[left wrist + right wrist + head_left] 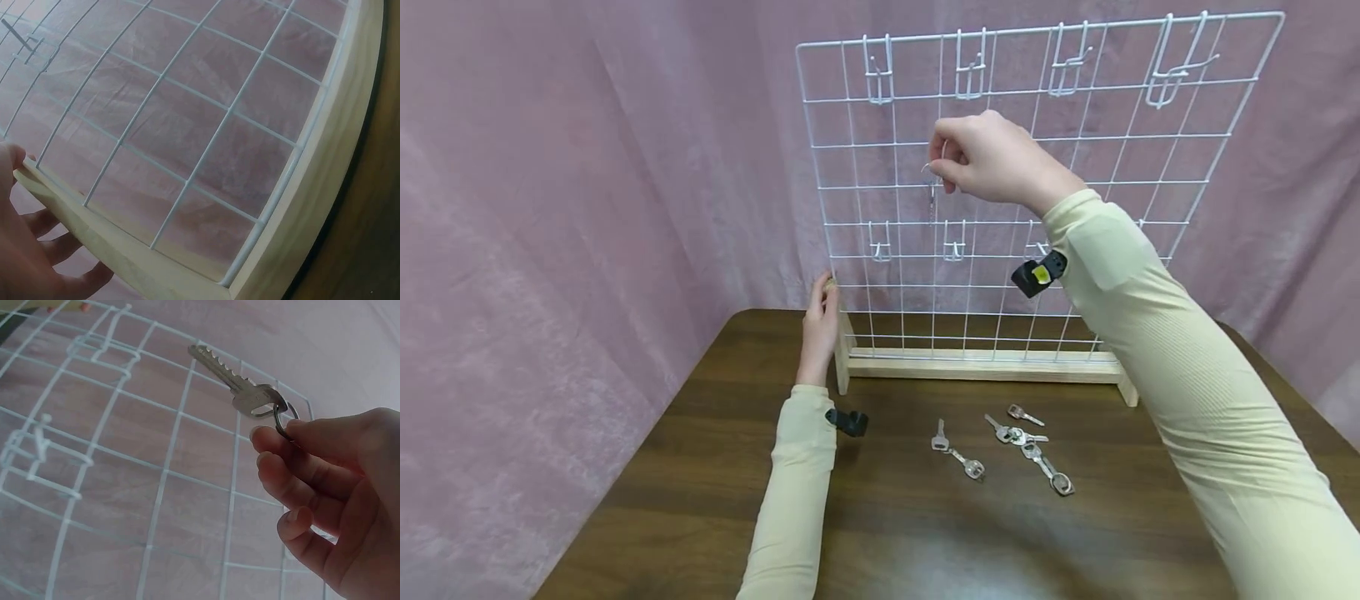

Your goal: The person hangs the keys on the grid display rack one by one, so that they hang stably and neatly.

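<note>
My right hand is raised in front of the white wire grid, pinching a key ring between thumb and finger. A silver key with a toothed blade is on that ring. In the head view the key dangles below the fingertips, apart from any hook. My left hand holds the pale wooden side post of the stand; in the left wrist view its fingers curl round the wood. Upper hooks and lower hooks hang from the wires; one lower hook is partly behind my right wrist.
Several loose silver keys lie on the brown wooden table, a left pair and a right cluster, with a ringed key nearest me. A wooden base bar supports the grid. Pink curtain hangs behind.
</note>
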Demonstrator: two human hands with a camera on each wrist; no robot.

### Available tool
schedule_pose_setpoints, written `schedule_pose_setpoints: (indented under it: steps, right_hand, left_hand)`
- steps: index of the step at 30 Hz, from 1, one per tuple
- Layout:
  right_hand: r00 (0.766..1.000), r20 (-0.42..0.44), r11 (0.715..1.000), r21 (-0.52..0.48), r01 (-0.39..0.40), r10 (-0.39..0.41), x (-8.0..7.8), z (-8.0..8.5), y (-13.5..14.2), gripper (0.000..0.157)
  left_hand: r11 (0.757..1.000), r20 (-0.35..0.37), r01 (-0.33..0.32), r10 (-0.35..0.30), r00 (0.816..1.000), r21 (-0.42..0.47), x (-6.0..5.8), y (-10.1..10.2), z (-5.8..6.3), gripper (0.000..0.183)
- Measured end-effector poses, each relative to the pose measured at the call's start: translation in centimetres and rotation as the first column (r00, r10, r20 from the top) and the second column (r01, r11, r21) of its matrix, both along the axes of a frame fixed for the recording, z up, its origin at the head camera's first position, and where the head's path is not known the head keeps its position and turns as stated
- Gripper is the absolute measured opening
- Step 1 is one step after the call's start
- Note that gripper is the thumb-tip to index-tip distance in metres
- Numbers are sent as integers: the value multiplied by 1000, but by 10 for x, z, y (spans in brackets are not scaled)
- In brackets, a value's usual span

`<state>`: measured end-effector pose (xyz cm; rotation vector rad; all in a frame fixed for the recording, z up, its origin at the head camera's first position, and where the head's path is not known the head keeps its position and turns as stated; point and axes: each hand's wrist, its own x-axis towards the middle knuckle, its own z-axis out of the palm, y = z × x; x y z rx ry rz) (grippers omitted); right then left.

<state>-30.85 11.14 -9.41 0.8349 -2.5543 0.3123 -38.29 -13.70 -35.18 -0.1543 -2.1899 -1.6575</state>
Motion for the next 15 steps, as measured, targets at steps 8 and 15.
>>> schedule_pose_setpoints:
  steps: [8, 15]
  right_hand:
    - [999, -32, 999, 23, -22, 23, -3, 17, -10, 11]
    - [999, -40, 999, 33, -21, 22, -5, 20, -15, 12]
  left_hand:
    - [1000, -31, -7, 6, 1000, -23, 0, -4, -1, 47]
    - [998, -25, -15, 14, 1000, -58, 3, -2, -9, 47]
